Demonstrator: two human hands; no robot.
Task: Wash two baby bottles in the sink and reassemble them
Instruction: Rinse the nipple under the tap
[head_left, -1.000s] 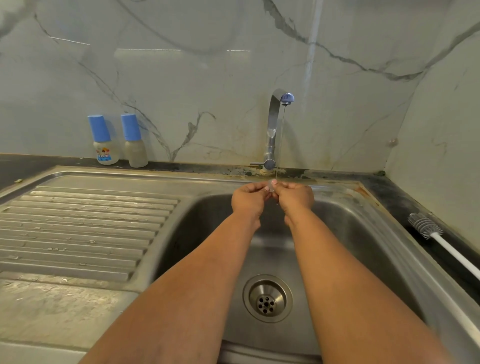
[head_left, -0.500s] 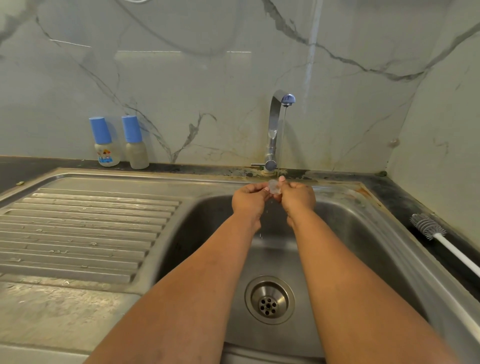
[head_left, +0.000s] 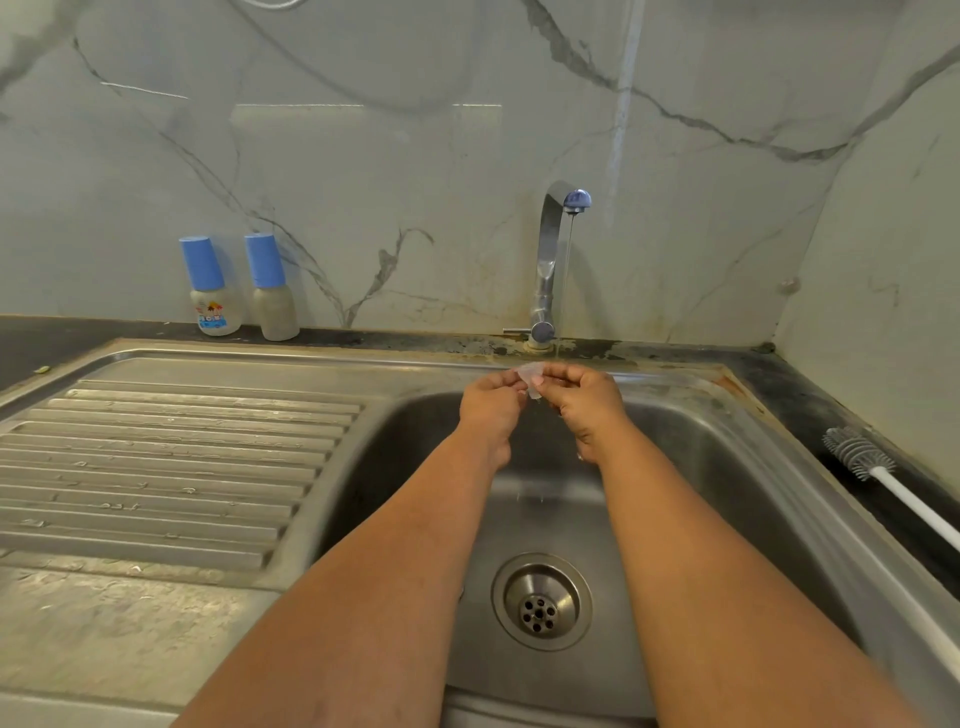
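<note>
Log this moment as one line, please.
left hand + right hand: pinching clear teat | tap: running | bottles: capped, on counter

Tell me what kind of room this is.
Most likely a home kitchen: a steel sink with a ribbed draining board, a running tap against a marble-look wall, and two baby bottles on the counter.

Dark stone countertop, stained and rust-marked along the sink's rear edge. Set into it: stainless steel sink with ribbed drainboard to the left, wet, and a round drain in the basin floor. Standing upright on the counter at rear left, just beside each other against the marble wall: two baby bottles with blue caps. On the counter at right: a bottle brush, white handle, bristles toward the wall
</note>
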